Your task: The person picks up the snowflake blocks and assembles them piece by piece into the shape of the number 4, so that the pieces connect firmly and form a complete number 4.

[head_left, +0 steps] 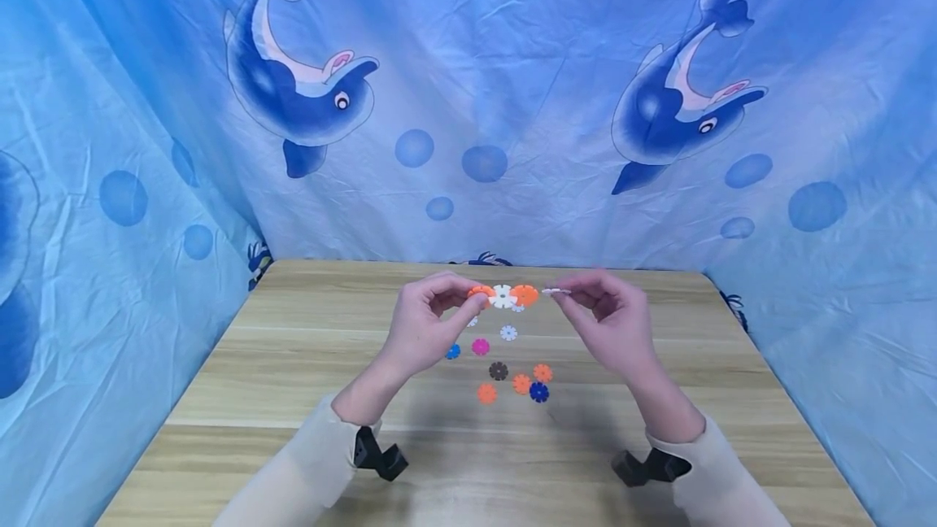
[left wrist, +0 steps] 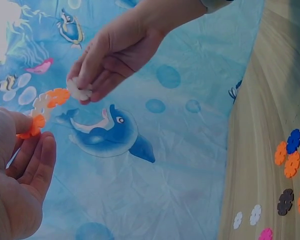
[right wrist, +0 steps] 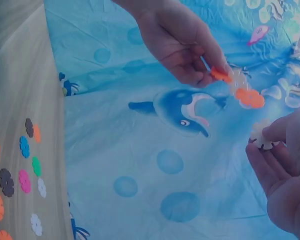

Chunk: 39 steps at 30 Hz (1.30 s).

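Above the table, my left hand (head_left: 428, 328) pinches the near end of a short chain of notched flower-shaped plastic discs. An orange disc (left wrist: 36, 126) sits between thumb and fingers, joined to a white disc (head_left: 502, 297), with a second orange disc (head_left: 525, 295) at the far end. My right hand (head_left: 613, 322) pinches a loose white disc (right wrist: 262, 135) between thumb and fingertips. In the head view that disc is nearly edge-on, a small gap to the right of the chain's orange end. Fingers partly cover the first orange disc.
Below the hands, several loose discs lie on the wooden table (head_left: 293, 348): a pink one (head_left: 480, 346), a brown one (head_left: 499, 371), a dark blue one (head_left: 538, 392), a green one (right wrist: 36, 166), plus orange and white ones. A blue dolphin-print curtain (head_left: 454, 88) stands behind and at both sides.
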Each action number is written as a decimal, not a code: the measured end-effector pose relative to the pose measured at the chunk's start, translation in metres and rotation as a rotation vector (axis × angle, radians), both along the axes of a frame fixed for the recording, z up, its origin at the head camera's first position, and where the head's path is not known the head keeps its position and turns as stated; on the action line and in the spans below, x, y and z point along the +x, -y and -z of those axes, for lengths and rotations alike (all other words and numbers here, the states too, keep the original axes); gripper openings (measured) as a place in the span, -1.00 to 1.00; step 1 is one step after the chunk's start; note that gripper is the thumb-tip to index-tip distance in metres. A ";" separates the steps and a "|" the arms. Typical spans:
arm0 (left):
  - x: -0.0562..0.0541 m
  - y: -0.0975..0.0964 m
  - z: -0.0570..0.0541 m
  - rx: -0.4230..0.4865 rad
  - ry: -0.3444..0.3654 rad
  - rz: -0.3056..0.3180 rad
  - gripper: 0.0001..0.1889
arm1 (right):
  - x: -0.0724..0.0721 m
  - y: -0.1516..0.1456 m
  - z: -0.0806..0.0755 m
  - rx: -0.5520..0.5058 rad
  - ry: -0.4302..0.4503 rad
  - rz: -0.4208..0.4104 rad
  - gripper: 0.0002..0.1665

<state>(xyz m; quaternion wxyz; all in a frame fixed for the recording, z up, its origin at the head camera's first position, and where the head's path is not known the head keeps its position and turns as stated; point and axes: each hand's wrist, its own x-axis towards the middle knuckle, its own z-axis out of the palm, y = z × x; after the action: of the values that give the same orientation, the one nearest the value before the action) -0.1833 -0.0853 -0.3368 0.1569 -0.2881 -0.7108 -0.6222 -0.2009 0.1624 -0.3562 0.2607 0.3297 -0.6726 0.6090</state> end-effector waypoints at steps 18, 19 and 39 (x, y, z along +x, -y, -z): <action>0.001 -0.002 0.002 0.006 0.013 0.018 -0.93 | 0.019 0.010 -0.019 0.136 -0.309 -0.003 -0.65; 0.001 -0.002 0.002 0.008 0.011 0.020 -0.93 | 0.019 0.010 -0.019 0.139 -0.326 0.000 -0.64; -0.001 0.000 0.007 0.031 0.061 0.060 -0.92 | 0.007 -0.002 -0.016 0.251 -0.500 -0.011 -0.65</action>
<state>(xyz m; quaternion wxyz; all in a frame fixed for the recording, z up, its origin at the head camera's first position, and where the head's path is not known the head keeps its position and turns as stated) -0.1844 -0.0851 -0.3439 0.1207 -0.2877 -0.6966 -0.6461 -0.1940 0.1647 -0.3401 0.3725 0.5029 -0.6559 0.4221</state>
